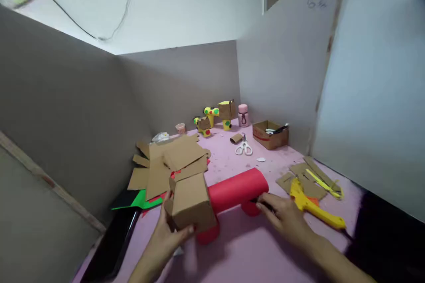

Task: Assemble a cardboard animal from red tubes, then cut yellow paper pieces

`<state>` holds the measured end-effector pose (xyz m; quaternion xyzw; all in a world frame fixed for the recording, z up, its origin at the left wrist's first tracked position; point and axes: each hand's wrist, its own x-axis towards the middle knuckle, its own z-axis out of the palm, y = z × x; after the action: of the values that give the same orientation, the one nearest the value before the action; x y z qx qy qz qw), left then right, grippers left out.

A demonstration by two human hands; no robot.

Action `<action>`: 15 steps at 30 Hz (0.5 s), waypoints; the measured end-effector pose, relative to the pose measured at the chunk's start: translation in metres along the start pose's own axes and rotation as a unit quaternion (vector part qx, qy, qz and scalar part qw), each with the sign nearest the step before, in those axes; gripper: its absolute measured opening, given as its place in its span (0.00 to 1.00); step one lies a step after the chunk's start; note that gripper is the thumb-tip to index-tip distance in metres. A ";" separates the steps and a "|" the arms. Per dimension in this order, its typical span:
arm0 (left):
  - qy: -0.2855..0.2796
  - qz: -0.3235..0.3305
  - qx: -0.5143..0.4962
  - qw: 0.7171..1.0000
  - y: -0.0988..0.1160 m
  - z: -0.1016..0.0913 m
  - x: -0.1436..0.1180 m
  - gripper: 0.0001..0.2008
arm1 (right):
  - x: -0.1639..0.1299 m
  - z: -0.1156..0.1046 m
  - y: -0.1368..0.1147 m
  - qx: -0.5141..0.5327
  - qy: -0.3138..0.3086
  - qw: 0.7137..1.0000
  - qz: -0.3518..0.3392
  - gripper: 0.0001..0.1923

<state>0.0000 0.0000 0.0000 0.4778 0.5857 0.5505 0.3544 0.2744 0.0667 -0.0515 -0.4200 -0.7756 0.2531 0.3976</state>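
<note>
My left hand (169, 234) is wrapped round a brown cardboard box (192, 203), thumb on its near side. The box is joined to a red paper-covered tube (237, 188) lying sideways, with short red legs (251, 208) underneath. At the tube's right end, my right hand (282, 214) pinches a slim black tool (265, 204) whose tip points at the tube's lower side. Its kind is hidden by the fingers. Just right of that hand lies a yellow glue gun (314, 208).
Cardboard sheets (179, 159) and green paper (142, 201) lie left, near a black flat device (113, 243). Farther back are white-handled scissors (244, 147), yellow spotted figures (211, 117), a pink bottle (243, 116) and a cardboard box of tools (270, 140). Grey partitions (186, 79) surround the table.
</note>
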 end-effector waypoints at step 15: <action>0.061 0.000 -0.018 0.998 0.001 0.016 -0.003 0.57 | 0.007 0.066 -0.003 0.112 0.284 0.934 0.183 0.50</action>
<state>0.0157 0.0021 -0.0012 0.4369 0.5963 0.5890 0.3264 0.2162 0.0676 -0.0833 -0.5617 -0.5065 0.2772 0.5926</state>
